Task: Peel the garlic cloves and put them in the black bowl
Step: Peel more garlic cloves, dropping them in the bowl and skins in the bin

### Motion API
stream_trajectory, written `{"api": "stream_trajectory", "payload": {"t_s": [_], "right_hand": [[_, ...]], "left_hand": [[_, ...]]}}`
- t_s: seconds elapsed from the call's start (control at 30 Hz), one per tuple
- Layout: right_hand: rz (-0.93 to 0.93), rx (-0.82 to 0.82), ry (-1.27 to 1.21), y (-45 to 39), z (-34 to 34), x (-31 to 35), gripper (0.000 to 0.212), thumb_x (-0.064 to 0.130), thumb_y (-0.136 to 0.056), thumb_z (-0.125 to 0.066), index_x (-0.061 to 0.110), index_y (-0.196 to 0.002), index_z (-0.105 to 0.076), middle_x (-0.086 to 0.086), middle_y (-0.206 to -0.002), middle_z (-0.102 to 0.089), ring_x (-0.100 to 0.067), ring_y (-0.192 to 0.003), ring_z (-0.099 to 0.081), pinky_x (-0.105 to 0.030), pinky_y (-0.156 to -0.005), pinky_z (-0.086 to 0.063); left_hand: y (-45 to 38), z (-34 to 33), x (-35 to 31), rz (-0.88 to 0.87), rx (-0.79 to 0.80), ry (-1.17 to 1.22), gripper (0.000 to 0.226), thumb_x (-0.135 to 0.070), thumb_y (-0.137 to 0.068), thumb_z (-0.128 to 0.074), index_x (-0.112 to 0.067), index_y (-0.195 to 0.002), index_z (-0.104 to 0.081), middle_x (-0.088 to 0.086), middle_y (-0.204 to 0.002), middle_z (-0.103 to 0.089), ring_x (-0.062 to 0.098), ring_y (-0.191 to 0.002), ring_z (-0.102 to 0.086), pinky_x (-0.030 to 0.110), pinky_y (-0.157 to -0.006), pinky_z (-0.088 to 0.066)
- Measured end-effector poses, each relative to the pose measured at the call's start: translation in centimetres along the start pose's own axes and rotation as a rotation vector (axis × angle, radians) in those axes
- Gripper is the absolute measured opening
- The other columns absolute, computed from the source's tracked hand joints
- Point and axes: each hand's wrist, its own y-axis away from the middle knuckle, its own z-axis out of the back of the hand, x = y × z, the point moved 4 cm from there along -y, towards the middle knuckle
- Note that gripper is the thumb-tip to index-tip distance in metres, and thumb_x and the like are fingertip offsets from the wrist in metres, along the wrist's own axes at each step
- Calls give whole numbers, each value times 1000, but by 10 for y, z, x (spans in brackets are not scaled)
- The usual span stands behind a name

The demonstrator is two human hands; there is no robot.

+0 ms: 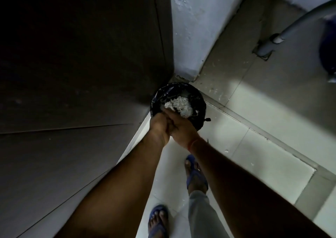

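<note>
I am looking down through the head camera at both arms reaching forward over a black bin (197, 99) lined with a black bag, which is standing on the floor (254, 146) in the corner where a dark panel (81, 74) is meeting a pale painted wall (192, 28). The left hand (159, 126) and the right hand (181, 128) are pressing against each other just over the bin's near rim, backs toward the camera. I cannot tell how the fingers of either hand are lying, since they are tucked behind the hands and blurred; I cannot tell whether they are holding anything. A heap of white papery garlic skins (179, 106) is lying inside the bin, just beyond the hands and touching or nearly touching them. A thin reddish thread (194, 143) is circling the right wrist. Small white flecks (225, 150) are lying scattered on the floor tiles near the bin. Below the arms I am seeing two feet in blue sandals: one (195, 174) on the tiles just behind the right forearm, the other (157, 221) at the bottom edge, with a grey trouser leg (201, 214) beside it. At the upper right a grey pipe (276, 37) is running down to the floor, with a dark blue object (329, 46) at the frame's right edge. No garlic cloves or black bowl are showing in this view.
</note>
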Motion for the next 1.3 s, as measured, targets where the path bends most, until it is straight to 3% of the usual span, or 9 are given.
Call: {"api": "stream_trajectory", "payload": {"t_s": [0.1,0.23,0.33,0.6,0.8,0.9,0.97,1.17,1.3], "right_hand": [[-153,4,290,0,15,-11,59,15,-105,-44,28,-161,-29,-7,-167,-26,-27,-152,-30,-38,-123,-30],[16,-10,322,9,6,-1,57,27,-106,-42,31,-161,-28,2,-166,-30,-20,-150,-31,-40,-123,-30],[-244,18,488,20,8,-21,54,35,-101,-39,34,-154,-35,-3,-159,-40,-30,-139,-47,-46,-113,-43],[-277,-243,172,97,63,50,52,23,-102,-49,24,-153,-44,-10,-151,-52,-31,-134,-52,-41,-115,-40],[-171,-379,79,263,117,148,46,19,-106,-49,19,-153,-46,-8,-154,-50,-26,-140,-46,-22,-114,-26],[-192,-484,70,365,143,183,48,21,-106,-50,18,-153,-45,-6,-156,-47,-24,-144,-44,-28,-121,-27],[-203,-551,102,433,160,199,48,24,-108,-46,20,-156,-42,-3,-158,-45,-22,-145,-42,-31,-122,-28],[-262,-770,118,616,205,204,49,25,-109,-45,23,-157,-37,-4,-159,-43,-24,-143,-43,-37,-122,-32],[-316,-919,97,720,233,178,51,23,-107,-46,19,-157,-38,-7,-157,-44,-26,-142,-44,-39,-119,-35]], "left_hand": [[8,4,-7,11,-6,-43,24,-22,-98,-51,-8,-106,-69,10,-91,-73,22,-67,-67,30,-57,-53],[17,7,-8,39,-9,53,41,-23,-95,-46,-2,-121,-69,20,-110,-71,32,-89,-68,37,-73,-58],[43,-4,-14,59,43,11,36,-29,-89,-47,-10,-111,-68,16,-95,-66,30,-77,-64,33,-67,-50],[155,-3,-25,-57,118,-118,30,-27,-96,-51,-15,-117,-69,4,-104,-70,19,-93,-66,40,-88,-47],[334,-14,-36,-266,264,-457,23,-24,-103,-53,-19,-115,-72,-8,-101,-74,6,-91,-66,32,-86,-50],[421,-24,-25,-398,382,-683,31,-36,-94,-58,-22,-118,-73,-6,-123,-72,11,-116,-65,40,-111,-46],[475,-36,-11,-496,485,-856,37,-38,-95,-56,-24,-126,-69,-5,-134,-67,14,-127,-58,37,-117,-39],[634,-99,47,-805,786,-1303,42,-30,-104,-47,-16,-142,-60,2,-146,-58,14,-133,-50,21,-108,-32],[716,-154,113,-932,961,-1455,41,-25,-107,-46,-16,-145,-57,3,-149,-56,17,-136,-50,26,-111,-34]]}}
